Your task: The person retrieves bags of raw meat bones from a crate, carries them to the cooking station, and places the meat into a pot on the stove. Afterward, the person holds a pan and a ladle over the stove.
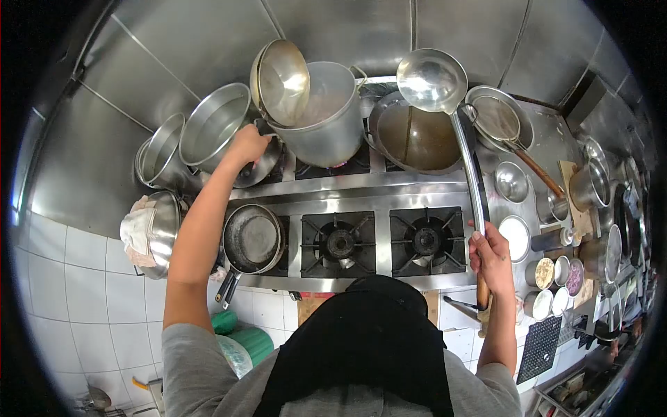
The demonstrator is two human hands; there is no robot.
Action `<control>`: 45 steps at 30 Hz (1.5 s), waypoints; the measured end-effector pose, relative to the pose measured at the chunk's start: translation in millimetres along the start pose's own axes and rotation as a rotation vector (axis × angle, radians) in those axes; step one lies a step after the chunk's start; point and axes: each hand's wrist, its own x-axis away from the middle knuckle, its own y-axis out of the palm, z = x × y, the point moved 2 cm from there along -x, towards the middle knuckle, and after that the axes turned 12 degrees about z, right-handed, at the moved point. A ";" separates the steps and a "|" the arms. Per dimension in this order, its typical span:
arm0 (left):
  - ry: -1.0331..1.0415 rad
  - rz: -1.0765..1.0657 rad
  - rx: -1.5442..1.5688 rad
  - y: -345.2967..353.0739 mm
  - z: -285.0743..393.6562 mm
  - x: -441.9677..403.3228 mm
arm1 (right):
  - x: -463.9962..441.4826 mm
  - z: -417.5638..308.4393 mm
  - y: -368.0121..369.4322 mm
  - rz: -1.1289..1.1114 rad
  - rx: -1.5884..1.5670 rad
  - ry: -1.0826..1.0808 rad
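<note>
My right hand (491,256) is closed around the handle of a long metal ladle (432,80). The ladle's wooden grip end points toward me, and its bowl hangs over the far edge of a wide pan of brown liquid (417,135). My left hand (249,144) is closed on a dark handle beside a tall stockpot (321,142). A tilted shiny metal pan (286,82), seemingly nested in another, rises just above that hand at the pot's rim. Whether the handle belongs to it, I cannot tell for sure. A round metal lid or pan (262,167) lies under the hand.
Two front burners (340,243) (426,240) flank the middle, with stacked frying pans (252,240) at left. Large pots (217,125) stand at back left. On the right counter are a strainer (495,117), a metal bowl (511,181) and several ingredient containers (540,273).
</note>
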 end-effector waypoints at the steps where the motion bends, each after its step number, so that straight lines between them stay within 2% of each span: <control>1: 0.015 0.012 -0.001 10.2 -5.4 -7.2 | -2.6 3.5 -0.8 -0.001 -0.007 -0.001; 7: -0.139 -0.172 0.324 38.1 10.3 -11.6 | -8.5 13.8 -5.1 -0.061 -0.032 0.010; 13: -0.269 -0.250 0.566 37.7 17.0 2.3 | -5.9 16.2 -9.6 -0.071 -0.022 0.021; 20: -0.528 -0.522 1.036 57.0 19.4 10.5 | -5.1 5.4 -8.0 -0.091 -0.016 0.043; 26: -0.546 -0.571 1.201 58.9 25.3 13.8 | 0.5 -3.0 -15.4 -0.116 0.025 0.041; 32: -0.439 -0.609 1.283 45.6 28.8 35.4 | 1.4 -6.6 -21.6 -0.129 0.034 0.016; 35: -0.459 -0.621 1.360 44.3 24.5 42.5 | -5.3 -14.1 -26.1 -0.148 -0.004 0.024; 38: -0.372 -0.537 1.306 35.2 26.2 53.9 | -18.7 -28.2 -29.9 -0.149 0.049 0.005; 41: -0.277 -0.575 1.365 17.7 21.9 68.0 | -36.8 -45.6 -22.1 -0.169 0.085 -0.027; 45: -0.293 -0.477 1.434 -17.1 12.7 100.1 | -68.3 -82.6 11.1 -0.239 0.155 -0.056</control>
